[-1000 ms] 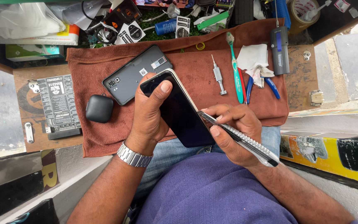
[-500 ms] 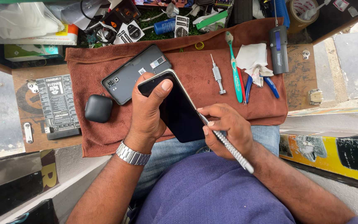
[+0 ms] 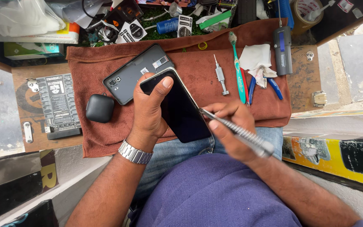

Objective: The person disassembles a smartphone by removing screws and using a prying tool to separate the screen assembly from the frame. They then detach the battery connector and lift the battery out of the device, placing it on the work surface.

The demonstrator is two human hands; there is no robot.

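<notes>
Both hands grip: left hand (image 3: 150, 110) clasps black phone (image 3: 181, 111), right hand (image 3: 230, 128) metal screwdriver (image 3: 240, 134).

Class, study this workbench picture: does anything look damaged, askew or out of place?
Nothing looks broken. The grey phone lies face down and askew on the brown towel. A crumpled tissue sits among the tools. The left hand holds a black phone; the right hand holds a metal screwdriver.

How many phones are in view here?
2: a black phone held in the left hand, and a grey phone lying back-up on the brown towel. Clutter behind may hide others.
</notes>
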